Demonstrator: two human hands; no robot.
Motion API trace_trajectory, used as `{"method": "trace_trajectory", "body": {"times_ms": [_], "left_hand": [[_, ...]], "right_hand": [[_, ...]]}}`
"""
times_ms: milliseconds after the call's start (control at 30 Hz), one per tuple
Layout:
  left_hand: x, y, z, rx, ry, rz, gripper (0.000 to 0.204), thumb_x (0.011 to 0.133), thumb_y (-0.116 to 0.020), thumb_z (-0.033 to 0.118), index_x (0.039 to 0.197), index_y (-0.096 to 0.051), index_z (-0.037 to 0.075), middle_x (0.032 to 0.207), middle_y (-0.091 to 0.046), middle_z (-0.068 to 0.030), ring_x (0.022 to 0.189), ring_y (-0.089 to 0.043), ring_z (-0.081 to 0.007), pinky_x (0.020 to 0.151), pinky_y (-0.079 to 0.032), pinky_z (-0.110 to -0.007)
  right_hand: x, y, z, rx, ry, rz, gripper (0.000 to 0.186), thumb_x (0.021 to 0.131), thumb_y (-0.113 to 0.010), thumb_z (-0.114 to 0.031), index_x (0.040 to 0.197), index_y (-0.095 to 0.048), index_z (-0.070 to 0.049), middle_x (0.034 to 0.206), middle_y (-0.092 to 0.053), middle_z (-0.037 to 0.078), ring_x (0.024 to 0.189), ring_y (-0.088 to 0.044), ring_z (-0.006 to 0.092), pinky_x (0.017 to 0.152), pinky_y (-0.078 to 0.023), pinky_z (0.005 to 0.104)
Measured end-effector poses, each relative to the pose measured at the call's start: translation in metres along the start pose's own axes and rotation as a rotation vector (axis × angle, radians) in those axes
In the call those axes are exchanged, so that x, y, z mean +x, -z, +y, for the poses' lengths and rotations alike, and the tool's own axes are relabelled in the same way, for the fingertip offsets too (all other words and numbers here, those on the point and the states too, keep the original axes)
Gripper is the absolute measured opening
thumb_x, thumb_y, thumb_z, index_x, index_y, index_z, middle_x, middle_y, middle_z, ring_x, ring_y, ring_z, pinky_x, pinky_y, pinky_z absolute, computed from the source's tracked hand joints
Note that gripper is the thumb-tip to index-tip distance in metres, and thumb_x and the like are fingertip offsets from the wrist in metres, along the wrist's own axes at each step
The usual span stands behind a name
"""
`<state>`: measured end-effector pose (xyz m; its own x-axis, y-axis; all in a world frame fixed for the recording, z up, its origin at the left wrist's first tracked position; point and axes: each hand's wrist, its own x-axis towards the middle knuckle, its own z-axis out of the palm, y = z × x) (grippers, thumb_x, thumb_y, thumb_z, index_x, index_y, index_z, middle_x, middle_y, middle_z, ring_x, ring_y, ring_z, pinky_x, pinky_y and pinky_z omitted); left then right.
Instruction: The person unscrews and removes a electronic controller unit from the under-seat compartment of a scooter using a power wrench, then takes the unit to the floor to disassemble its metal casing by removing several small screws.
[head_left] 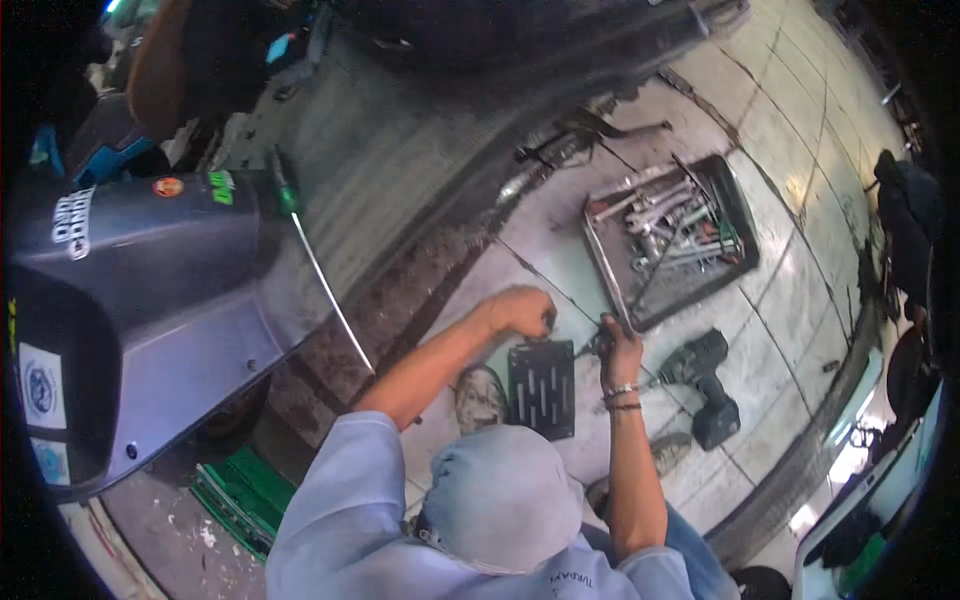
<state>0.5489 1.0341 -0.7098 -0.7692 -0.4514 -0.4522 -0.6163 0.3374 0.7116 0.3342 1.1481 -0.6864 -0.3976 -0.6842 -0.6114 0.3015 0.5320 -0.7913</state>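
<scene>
Neither of my own hands shows in the head view. Below me crouches another person in a grey cap (pixel 503 497) and light blue shirt. That person's left hand (pixel 523 311) is closed just above a black slotted plate (pixel 543 390); what it holds, if anything, is hidden. Their right hand (pixel 622 357), with bracelets at the wrist, grips a dark tool (pixel 603 341) whose kind I cannot make out. A dark cordless drill (pixel 706 385) lies on the floor to the right of that hand.
A metal tray (pixel 745 235) full of wrenches and other hand tools stands on the tiles. A green-handled screwdriver (pixel 318 265) leans by the grey scooter panel (pixel 190 350). Green crates (pixel 240 495) sit at lower left. A dark vehicle body (pixel 450 90) fills the far side.
</scene>
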Motion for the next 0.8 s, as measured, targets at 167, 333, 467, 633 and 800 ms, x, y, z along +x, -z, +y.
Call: {"method": "trace_trajectory", "body": {"times_ms": [167, 333, 467, 633, 800], "left_hand": [[-0.02, -0.008, 0.004, -0.026, 0.077, 0.014, 0.037, 0.081, -0.07, 0.03, 0.115, -0.071, 0.014, 0.084, -0.07, -0.0157, 0.085, -0.069, -0.037, 0.075, -0.054, -0.047], [-0.013, -0.01, 0.011, 0.028, 0.028, 0.144, 0.036, 0.087, -0.068, 0.029, 0.118, -0.07, 0.011, 0.086, -0.07, -0.0194, 0.089, -0.069, -0.0392, 0.079, -0.054, -0.05], [0.001, -0.018, 0.004, -0.129, 0.101, 0.505, 0.03, 0.088, -0.067, 0.028, 0.108, -0.069, 0.006, 0.091, -0.07, -0.0211, 0.089, -0.068, -0.0409, 0.08, -0.053, -0.05], [-0.007, -0.037, 0.005, -0.358, 0.106, 1.006, 0.027, 0.089, -0.064, 0.011, 0.116, -0.065, 0.004, 0.115, -0.065, -0.0192, 0.11, -0.06, -0.0387, 0.095, -0.049, -0.047], [-0.017, -0.042, 0.017, -0.325, 0.003, 0.961, 0.038, 0.087, -0.06, 0.003, 0.125, -0.063, 0.004, 0.125, -0.064, -0.0193, 0.12, -0.056, -0.0387, 0.106, -0.044, -0.046]], "right_hand": [[0.001, -0.063, -0.032, 0.523, -0.144, -0.305, 0.032, 0.1, -0.046, -0.032, 0.101, -0.062, -0.004, 0.094, -0.063, 0.01, 0.088, -0.064, 0.0265, 0.072, -0.054, 0.0449], [0.038, -0.065, -0.009, -0.34, 0.381, -0.308, 0.022, 0.093, -0.059, -0.011, 0.107, -0.067, 0.005, 0.095, -0.072, 0.013, 0.08, -0.07, 0.0262, 0.073, -0.056, 0.0367], [0.063, -0.035, 0.042, -0.655, 0.451, -0.132, 0.025, 0.086, -0.062, -0.009, 0.106, -0.068, 0.005, 0.096, -0.072, 0.021, 0.088, -0.071, 0.0322, 0.079, -0.055, 0.0392], [0.023, -0.084, 0.027, -0.858, 0.687, -0.078, 0.029, 0.086, -0.062, -0.01, 0.108, -0.067, 0.007, 0.102, -0.069, 0.023, 0.097, -0.067, 0.0392, 0.089, -0.052, 0.0451], [0.008, -0.092, 0.012, -0.875, 0.672, -0.113, 0.046, 0.083, -0.063, -0.013, 0.124, -0.059, 0.007, 0.118, -0.062, 0.029, 0.112, -0.06, 0.044, 0.097, -0.048, 0.0473]]}}
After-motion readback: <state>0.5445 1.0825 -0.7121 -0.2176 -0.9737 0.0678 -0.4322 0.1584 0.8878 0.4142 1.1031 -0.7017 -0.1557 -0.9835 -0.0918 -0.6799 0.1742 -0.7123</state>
